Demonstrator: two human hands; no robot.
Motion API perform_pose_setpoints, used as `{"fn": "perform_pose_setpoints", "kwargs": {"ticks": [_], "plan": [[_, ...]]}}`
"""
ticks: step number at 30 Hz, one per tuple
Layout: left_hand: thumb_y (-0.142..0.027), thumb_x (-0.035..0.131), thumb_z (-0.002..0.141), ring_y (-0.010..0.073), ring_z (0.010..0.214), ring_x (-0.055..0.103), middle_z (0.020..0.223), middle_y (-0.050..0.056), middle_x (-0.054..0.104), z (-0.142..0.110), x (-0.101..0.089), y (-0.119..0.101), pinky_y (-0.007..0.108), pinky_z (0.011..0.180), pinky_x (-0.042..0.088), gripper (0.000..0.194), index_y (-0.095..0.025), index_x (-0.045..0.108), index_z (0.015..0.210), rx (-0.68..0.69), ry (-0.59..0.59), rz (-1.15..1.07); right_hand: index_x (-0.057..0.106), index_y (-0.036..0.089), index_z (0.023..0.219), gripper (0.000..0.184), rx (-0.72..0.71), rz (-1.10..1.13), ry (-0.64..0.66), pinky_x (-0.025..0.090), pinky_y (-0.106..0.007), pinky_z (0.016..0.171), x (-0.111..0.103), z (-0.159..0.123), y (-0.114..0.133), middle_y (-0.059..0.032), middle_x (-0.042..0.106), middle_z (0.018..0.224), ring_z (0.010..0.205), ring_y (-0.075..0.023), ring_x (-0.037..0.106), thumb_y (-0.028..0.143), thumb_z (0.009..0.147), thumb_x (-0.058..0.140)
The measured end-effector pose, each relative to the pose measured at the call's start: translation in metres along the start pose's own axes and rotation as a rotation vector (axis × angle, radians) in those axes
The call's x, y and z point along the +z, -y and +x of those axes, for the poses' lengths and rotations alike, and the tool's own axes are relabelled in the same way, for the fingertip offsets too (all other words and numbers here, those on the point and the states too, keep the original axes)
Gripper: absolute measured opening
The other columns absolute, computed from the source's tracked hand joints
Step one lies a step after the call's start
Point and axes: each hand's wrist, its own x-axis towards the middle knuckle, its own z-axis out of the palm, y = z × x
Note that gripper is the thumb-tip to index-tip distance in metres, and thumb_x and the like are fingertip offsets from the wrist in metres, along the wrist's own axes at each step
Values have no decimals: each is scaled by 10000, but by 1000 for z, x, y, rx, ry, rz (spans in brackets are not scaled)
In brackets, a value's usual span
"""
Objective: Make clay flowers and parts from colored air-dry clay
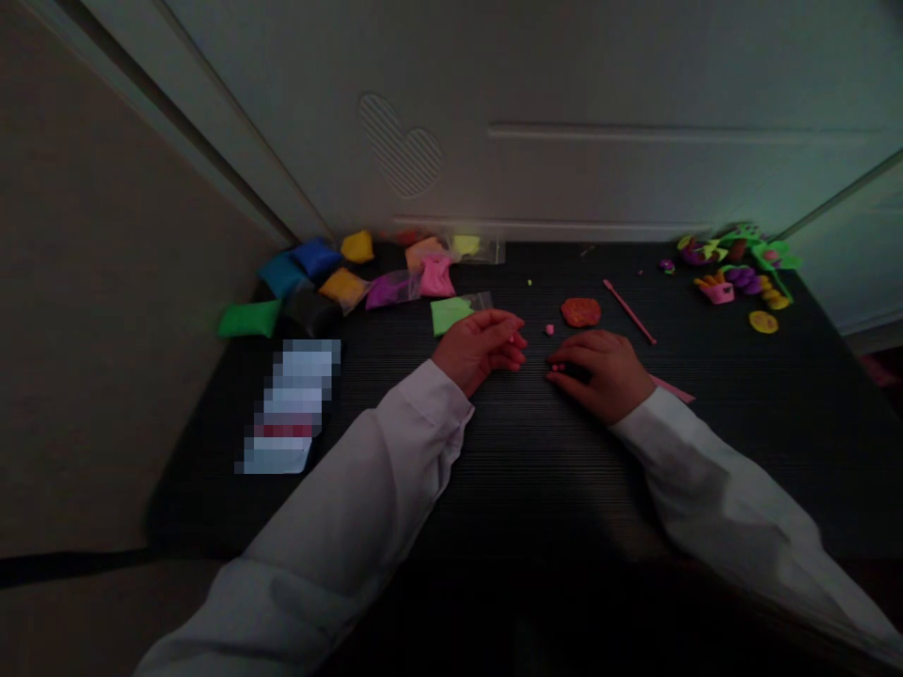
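My left hand (483,348) is held over the black table, its thumb and forefinger closed on a tiny pink clay bit (512,339); the other fingers curl below. To the right, my right hand (603,371) rests low, thumb and fingers curved apart around small pink clay bits (558,368), which seem to lie on the tabletop. A pink clay lump (549,329) sits just beyond those fingertips. Behind it is a flat, orange-red clay piece (581,312). A pink modelling tool (629,312) lies at a slant farther right. Part of a flat pink strip (673,388) shows beside my right wrist.
Several coloured clay packets, among them a green packet (249,319) and a light green packet (451,316), line the back left. A phone with a blurred screen (293,404) lies at left. Finished clay figures (740,268) and a yellow disc (763,322) occupy the back right.
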Motion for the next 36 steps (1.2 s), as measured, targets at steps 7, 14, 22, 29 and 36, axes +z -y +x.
{"fn": "perform_pose_setpoints", "kwargs": {"ticks": [7,14,22,29,36], "plan": [[-240,566,690,58,459,545,600,-23,580,0,-1,1,169,435,441,151,-133,517,784,-2,-5,20,592,216,918,271,-9,29,51,357,-402,783,-3,0,-3,-57,601,935,909,-232,509,355,689,547],[-224,565,690,62,458,549,595,-19,581,0,0,0,168,432,445,138,-128,519,777,0,5,2,599,211,851,175,-8,41,27,360,-395,781,-1,0,1,-54,598,939,891,-215,517,272,718,503],[-226,570,685,63,458,549,595,-17,583,1,-1,2,168,427,446,142,-127,527,777,6,1,7,598,211,858,186,-11,40,28,365,-391,785,2,1,2,-51,596,934,894,-209,517,297,719,509],[-186,628,618,35,433,505,604,-8,587,0,-2,3,128,357,373,116,-98,559,651,-3,-13,37,601,200,875,219,-14,85,-38,391,-385,799,-4,0,3,-52,604,916,889,-205,532,316,699,542],[-127,612,638,91,720,605,781,28,639,-2,1,1,155,597,480,194,-123,603,832,-62,-5,-3,582,195,893,178,85,210,-338,432,-346,764,-16,1,4,-50,611,898,860,-175,555,232,753,479]]}}
